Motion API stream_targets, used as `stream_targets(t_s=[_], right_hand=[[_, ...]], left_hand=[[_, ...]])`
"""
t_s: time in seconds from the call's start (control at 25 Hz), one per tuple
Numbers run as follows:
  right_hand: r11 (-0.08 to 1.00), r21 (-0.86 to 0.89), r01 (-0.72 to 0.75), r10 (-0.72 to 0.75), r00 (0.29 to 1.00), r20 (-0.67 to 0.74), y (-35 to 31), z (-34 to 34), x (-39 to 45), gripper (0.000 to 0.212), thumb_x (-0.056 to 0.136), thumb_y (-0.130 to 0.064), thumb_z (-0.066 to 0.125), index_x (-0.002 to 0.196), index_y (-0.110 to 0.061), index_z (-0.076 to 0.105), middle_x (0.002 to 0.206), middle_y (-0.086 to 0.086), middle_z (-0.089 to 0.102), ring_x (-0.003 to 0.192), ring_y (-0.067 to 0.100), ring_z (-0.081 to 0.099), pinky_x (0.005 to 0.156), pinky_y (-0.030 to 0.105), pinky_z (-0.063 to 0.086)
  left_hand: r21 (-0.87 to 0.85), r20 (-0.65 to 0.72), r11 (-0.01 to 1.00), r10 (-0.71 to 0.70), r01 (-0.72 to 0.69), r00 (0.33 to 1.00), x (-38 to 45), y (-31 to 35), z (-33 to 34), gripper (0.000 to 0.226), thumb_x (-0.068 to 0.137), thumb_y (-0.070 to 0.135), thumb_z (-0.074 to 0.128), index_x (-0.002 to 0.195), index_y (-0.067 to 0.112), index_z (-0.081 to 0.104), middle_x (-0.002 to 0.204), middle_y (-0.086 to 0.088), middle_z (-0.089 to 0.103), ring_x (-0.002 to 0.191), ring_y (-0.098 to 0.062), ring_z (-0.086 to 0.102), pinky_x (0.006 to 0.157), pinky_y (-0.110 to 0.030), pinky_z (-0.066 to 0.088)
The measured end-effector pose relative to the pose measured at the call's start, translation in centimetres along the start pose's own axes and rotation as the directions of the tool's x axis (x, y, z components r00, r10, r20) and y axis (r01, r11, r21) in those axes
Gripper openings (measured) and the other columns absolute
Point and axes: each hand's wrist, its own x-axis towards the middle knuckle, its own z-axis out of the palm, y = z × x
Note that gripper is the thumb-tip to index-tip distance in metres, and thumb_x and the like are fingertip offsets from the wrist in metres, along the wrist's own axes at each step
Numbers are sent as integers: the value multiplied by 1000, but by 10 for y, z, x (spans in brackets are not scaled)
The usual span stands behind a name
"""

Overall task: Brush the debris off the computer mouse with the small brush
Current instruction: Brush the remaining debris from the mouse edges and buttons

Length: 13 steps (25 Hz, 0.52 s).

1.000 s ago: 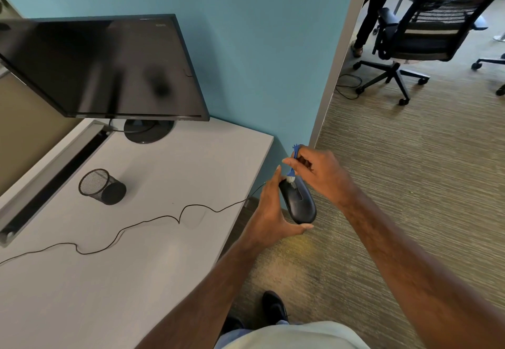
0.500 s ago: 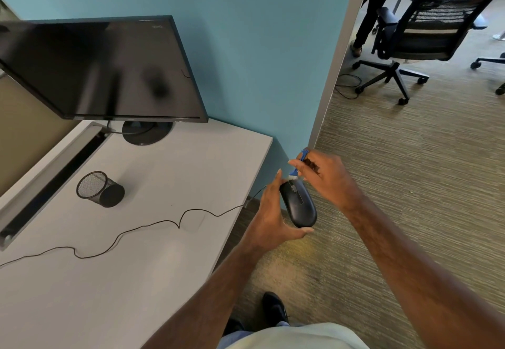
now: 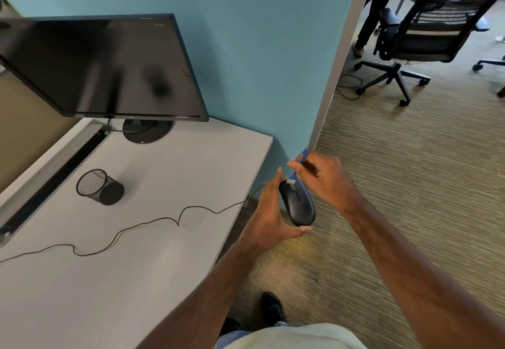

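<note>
The left hand (image 3: 269, 213) cradles a glossy black corded computer mouse (image 3: 298, 204) from below, thumb under its rear end, held out past the edge of the white tabletop (image 3: 142, 239) over the carpet. The right hand (image 3: 323, 178) pinches a small blue-handled brush (image 3: 296, 169), its pale bristles touching the mouse's front end. The thin black cable (image 3: 131, 228) trails across the tabletop, near a toppled black mesh cup (image 3: 99, 187) and a dark monitor (image 3: 101, 67).
</note>
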Motion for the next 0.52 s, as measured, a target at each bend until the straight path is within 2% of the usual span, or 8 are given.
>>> stream_targets(t_s=[0.08, 0.2, 0.28, 0.4, 0.52], right_hand=[[999, -50, 0, 2, 999, 34, -1, 0, 0, 36, 99, -45, 60, 91, -10, 66, 65, -2, 59, 50, 5, 49, 51, 15, 39], [999, -45, -13, 14, 999, 31, -4, -1, 1, 26, 102, -34, 63, 97, -9, 69, 72, -15, 61, 65, -7, 62, 57, 9, 44], [1000, -8, -10, 10, 1000, -5, -4, -1, 0, 22, 102, -28, 64, 96, -8, 68, 71, -15, 63, 64, -6, 63, 57, 8, 44], [1000, 2, 7, -7, 1000, -16, -3, 0, -4, 24, 102, -27, 64, 90, -6, 65, 66, -6, 61, 58, -3, 60, 53, 11, 41], [1000, -7, 2, -2, 1000, 12, -4, -1, -3, 21, 102, -24, 64, 95, -4, 67, 65, -17, 59, 62, -8, 63, 55, 7, 42]], left_hand=[[14, 2, 1000, -4, 4, 1000, 0, 0, 0, 139, 64, 37, 98, 164, 14, 4, 153, 9, 33, 141, 2, 33, 113, -14, 32], [0, 20, 1000, -14, 14, 1000, -1, 4, -3, 140, 65, 38, 97, 164, 21, 0, 161, 9, 24, 147, 5, 23, 113, -6, 23], [-8, 16, 1000, -13, 13, 1000, -2, 3, -5, 139, 66, 37, 97, 164, 20, 1, 161, 11, 22, 146, 9, 20, 111, -3, 21], [11, 0, 1000, -20, 20, 1000, -4, 4, -6, 137, 66, 40, 97, 164, 14, 4, 158, 11, 23, 144, 12, 19, 111, -3, 18], [14, 7, 1000, -24, 24, 1000, -8, 5, -5, 136, 66, 45, 96, 164, 17, 4, 161, 7, 26, 146, 7, 21, 112, -5, 20]])
